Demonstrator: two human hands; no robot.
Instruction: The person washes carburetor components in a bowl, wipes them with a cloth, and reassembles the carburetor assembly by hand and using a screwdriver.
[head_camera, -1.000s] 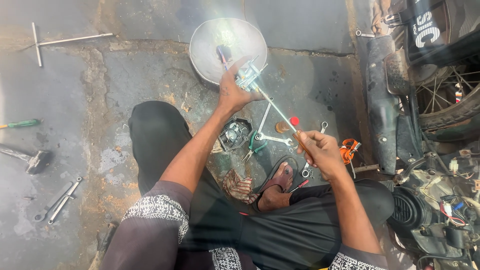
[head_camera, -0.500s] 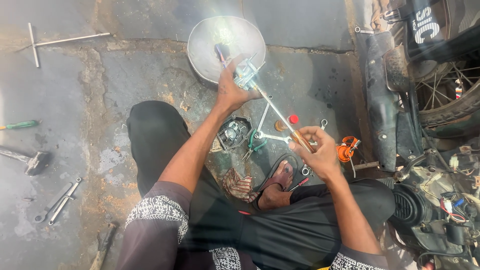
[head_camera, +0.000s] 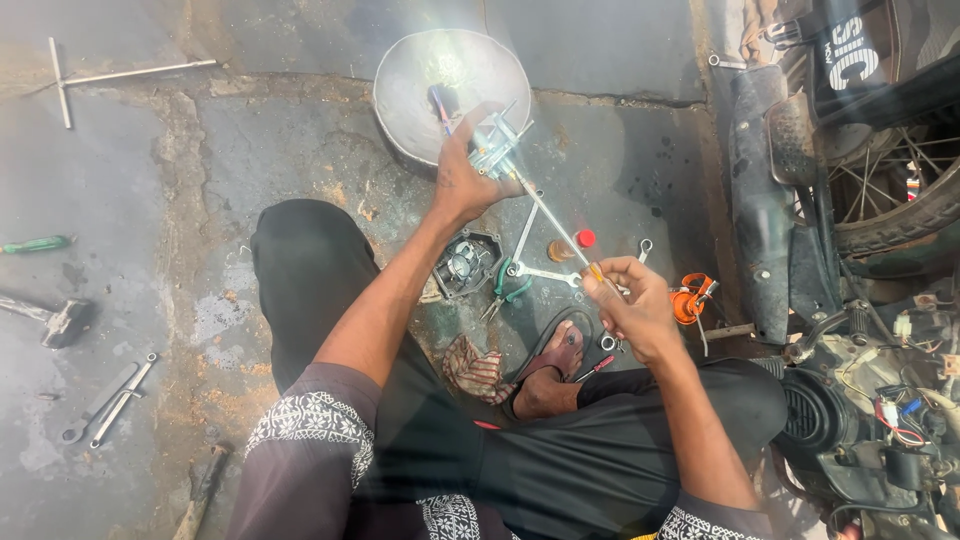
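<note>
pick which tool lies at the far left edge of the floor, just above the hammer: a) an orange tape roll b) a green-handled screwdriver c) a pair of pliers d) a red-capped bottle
b: the green-handled screwdriver lies on the concrete at the far left, just above the hammer, far from the left hand and right hand.
</note>
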